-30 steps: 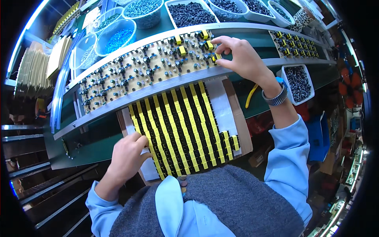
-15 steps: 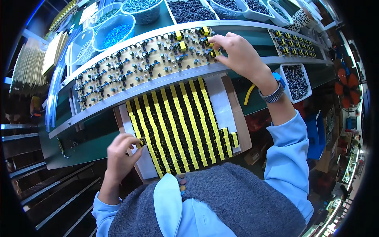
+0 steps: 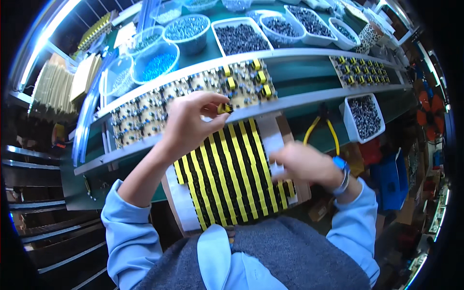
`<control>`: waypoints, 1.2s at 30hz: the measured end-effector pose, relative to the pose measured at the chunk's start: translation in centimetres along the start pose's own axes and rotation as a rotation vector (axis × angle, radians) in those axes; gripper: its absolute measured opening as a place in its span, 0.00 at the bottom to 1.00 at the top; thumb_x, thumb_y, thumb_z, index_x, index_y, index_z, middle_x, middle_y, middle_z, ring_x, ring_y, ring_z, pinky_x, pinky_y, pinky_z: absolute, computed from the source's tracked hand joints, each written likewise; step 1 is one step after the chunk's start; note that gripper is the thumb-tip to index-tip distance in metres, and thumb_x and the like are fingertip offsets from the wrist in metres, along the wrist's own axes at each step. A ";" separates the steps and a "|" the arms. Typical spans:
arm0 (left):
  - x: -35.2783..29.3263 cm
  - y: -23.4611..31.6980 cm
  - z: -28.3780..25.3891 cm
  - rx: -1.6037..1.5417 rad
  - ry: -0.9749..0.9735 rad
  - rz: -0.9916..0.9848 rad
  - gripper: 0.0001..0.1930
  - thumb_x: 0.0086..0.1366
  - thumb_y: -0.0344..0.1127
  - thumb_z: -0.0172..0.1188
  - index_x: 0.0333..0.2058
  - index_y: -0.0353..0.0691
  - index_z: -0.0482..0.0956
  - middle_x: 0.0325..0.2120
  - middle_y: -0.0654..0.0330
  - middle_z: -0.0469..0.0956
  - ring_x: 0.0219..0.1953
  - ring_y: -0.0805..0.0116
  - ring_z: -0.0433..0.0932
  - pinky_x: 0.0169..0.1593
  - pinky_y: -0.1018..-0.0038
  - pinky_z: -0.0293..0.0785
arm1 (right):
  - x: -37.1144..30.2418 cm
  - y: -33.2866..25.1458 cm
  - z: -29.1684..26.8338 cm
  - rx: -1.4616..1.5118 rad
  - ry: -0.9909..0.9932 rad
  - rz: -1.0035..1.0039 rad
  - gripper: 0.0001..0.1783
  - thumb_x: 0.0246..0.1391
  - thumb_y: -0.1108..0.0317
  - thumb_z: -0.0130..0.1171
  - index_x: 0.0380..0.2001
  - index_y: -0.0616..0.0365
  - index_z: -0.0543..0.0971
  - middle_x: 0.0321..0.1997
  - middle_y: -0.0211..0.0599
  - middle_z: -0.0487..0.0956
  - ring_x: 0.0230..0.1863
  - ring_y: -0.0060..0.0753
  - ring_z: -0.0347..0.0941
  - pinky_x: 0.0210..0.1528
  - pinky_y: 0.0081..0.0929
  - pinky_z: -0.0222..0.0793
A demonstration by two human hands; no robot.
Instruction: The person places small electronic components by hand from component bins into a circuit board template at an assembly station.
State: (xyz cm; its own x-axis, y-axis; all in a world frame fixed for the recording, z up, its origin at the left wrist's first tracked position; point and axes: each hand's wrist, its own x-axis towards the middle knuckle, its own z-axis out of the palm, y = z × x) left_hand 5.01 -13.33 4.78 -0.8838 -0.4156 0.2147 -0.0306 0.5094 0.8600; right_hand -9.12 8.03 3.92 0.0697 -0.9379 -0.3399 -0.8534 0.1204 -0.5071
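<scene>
LH (image 3: 193, 120): holds ylw/blk part (image 3: 224, 109) | RH (image 3: 307, 163): blurred | any txt: too small

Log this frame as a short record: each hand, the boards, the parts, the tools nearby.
Left hand: pinching a small yellow-and-black part by the near metal rail
Right hand: motion-blurred, above the right side of the parts array; grip unclear
Boards: populated, between the rails; yellow parts toward the right end
Parts array: rows of yellow-and-black parts, in front of the rails
Tool: pliers with yellow handles, lying beyond the right hand
Containers: white tub of small parts, right of the pliers
</scene>
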 end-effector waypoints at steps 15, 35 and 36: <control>5.1 -2.7 2.9 0.404 -0.033 0.131 0.12 0.45 0.25 0.61 0.32 0.33 0.81 0.25 0.56 0.78 0.27 0.65 0.74 0.38 0.71 0.70 | -1.7 2.7 4.4 0.428 0.184 -0.014 0.07 0.38 0.75 0.60 0.24 0.63 0.76 0.25 0.37 0.72 0.21 0.29 0.64 0.24 0.22 0.64; 3.1 -1.0 1.9 0.539 0.097 0.209 0.12 0.46 0.24 0.65 0.33 0.37 0.81 0.28 0.58 0.78 0.28 0.66 0.73 0.33 0.74 0.70 | -1.5 1.6 2.0 0.779 0.458 -0.060 0.08 0.44 0.78 0.59 0.31 0.64 0.79 0.25 0.33 0.75 0.19 0.18 0.65 0.22 0.12 0.63; 2.3 -0.3 1.2 0.508 0.155 0.207 0.12 0.46 0.23 0.65 0.33 0.38 0.80 0.27 0.59 0.77 0.28 0.68 0.72 0.32 0.75 0.70 | -1.2 1.5 1.6 0.877 0.464 -0.064 0.08 0.44 0.78 0.60 0.32 0.64 0.78 0.25 0.34 0.76 0.20 0.18 0.65 0.23 0.11 0.64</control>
State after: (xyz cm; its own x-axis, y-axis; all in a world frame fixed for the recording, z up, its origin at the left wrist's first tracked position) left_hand 2.42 -13.50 4.47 -0.8178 -0.3542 0.4535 -0.1179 0.8746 0.4703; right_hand -9.69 9.80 2.31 -0.2662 -0.9630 -0.0426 -0.1581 0.0872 -0.9836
